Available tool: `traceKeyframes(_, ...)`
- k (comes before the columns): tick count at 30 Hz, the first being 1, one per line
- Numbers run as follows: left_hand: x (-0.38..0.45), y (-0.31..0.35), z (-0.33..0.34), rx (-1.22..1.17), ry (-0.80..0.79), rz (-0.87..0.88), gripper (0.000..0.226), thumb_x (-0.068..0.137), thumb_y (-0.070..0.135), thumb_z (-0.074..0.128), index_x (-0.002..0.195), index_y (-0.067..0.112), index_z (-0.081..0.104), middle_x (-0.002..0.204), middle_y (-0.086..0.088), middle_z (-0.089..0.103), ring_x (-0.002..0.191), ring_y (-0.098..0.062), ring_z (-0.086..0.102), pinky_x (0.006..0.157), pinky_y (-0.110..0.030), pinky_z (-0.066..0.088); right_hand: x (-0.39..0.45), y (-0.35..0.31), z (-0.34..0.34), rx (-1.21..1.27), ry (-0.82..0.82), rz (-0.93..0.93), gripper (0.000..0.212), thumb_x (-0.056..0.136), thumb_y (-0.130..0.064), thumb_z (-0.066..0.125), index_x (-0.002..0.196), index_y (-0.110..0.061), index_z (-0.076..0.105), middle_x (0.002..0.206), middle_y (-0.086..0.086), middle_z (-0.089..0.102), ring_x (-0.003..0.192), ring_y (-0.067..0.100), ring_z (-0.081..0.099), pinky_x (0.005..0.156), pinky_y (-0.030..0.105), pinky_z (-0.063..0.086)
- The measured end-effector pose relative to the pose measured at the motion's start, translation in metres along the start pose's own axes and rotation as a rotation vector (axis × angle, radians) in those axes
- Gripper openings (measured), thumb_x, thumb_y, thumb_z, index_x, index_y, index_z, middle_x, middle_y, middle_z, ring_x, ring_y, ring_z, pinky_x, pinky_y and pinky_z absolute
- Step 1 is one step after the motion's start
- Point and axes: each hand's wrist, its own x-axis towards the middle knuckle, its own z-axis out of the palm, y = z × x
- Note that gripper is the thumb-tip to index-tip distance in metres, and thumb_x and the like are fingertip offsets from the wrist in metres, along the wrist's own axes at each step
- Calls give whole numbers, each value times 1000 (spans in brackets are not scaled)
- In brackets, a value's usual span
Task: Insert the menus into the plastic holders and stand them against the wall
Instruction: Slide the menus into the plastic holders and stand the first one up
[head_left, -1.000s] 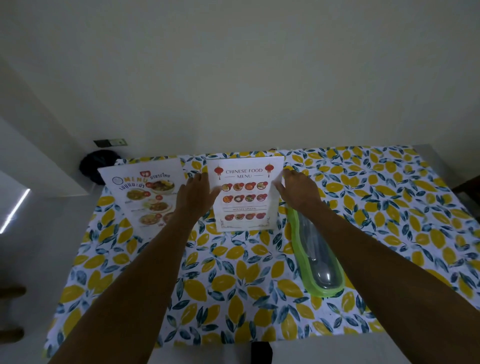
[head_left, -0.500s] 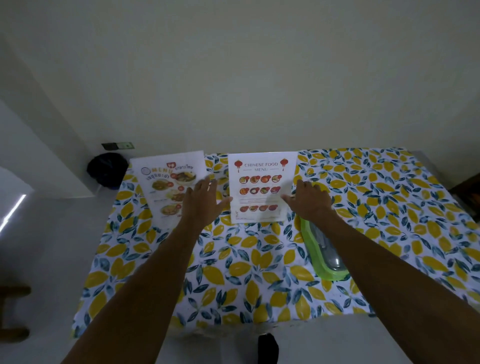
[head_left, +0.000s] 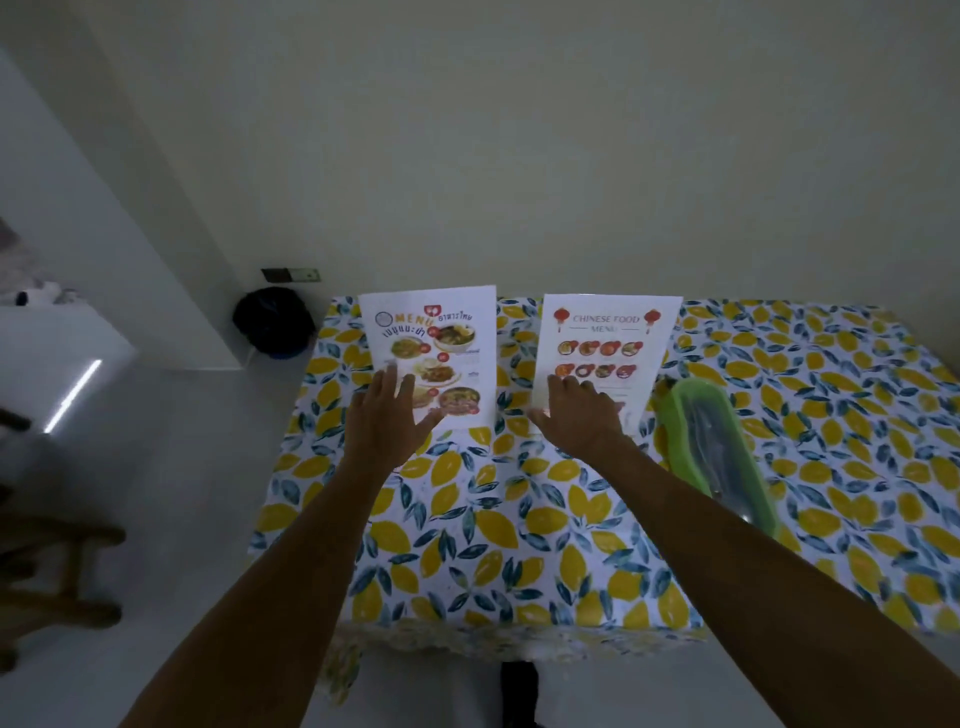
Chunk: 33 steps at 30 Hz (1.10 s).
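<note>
- Behind our table a plain pale wall (head_left: 519, 156) fills the upper view.
- Lemon-print tablecloth (head_left: 519, 519) covers the table.
- We see two menus leaning at the wall: the Thai menu (head_left: 436, 338), headed "MENU" with Thai script, and the "CHINESE FOOD MENU" sheet (head_left: 613, 343) beside it.
- Right of them lies a green lidded container (head_left: 711, 452).
- Our left hand (head_left: 392, 423) spreads open over the Thai menu; our right hand (head_left: 582, 421) lies flat and open on the Chinese one, grasping nothing.
</note>
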Motion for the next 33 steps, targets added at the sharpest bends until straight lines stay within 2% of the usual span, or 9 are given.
traceKeyframes(4,6,-25,7,2,-25,-80,85,85,74,44,145,13,39,155,-17,33,140,-34,33,104,-53,35,28,-27,10,11,-45,-62,70,95,-60,39,138,-5,39,133,19,52,121,39,50,90,50,48)
traceKeyframes(7,11,-42,13,15,-10,-105,86,83,71,51,141,7,44,149,-21,41,134,-37,42,99,-54,41,49,-38,19,17,-61,-94,69,95,-58,40,138,-4,38,132,19,53,120,38,52,86,49,49)
traceKeyframes(12,34,-60,29,30,-25,-140,87,83,73,49,139,6,44,145,-20,46,131,-37,44,97,-57,42,80,-43,30,39,-100,-90,75,96,-56,40,147,-4,25,140,20,46,125,36,49,86,48,50)
traceKeyframes(16,55,-61,33,13,-28,-175,85,84,71,49,138,7,43,138,-15,52,124,-35,50,95,-53,41,100,-47,38,124,-108,-45,79,97,-52,43,152,-2,13,143,21,44,128,36,47,89,48,49)
traceKeyframes(19,71,-58,32,0,-83,-195,75,89,64,49,137,7,43,132,-14,58,119,-33,54,97,-49,39,113,-48,42,195,-86,-28,71,99,-43,45,151,-2,17,134,22,52,121,37,54,87,46,50)
traceKeyframes(22,80,-54,29,-47,-89,-196,55,96,50,49,128,5,46,110,-15,68,99,-35,64,93,-46,39,123,-49,46,244,-27,3,57,100,-27,49,146,-2,26,117,22,63,106,38,63,78,43,52)
traceKeyframes(25,86,-58,27,-32,-91,-211,41,98,37,51,123,4,47,96,-16,71,89,-36,66,91,-46,40,130,-53,48,233,12,2,46,99,-16,50,139,0,33,103,22,69,92,36,68,69,39,52)
traceKeyframes(29,95,-71,27,15,-49,-150,35,89,32,69,103,3,56,73,-15,69,69,-34,68,81,-47,47,146,-55,45,208,23,-25,45,98,-13,50,138,2,34,100,22,69,89,35,69,65,36,50)
traceKeyframes(33,114,-86,15,-56,-1,-133,29,92,32,63,102,5,55,74,-15,69,69,-36,66,79,-45,43,170,-64,39,226,51,-13,45,97,-14,52,137,-1,35,101,21,69,90,36,69,68,40,54)
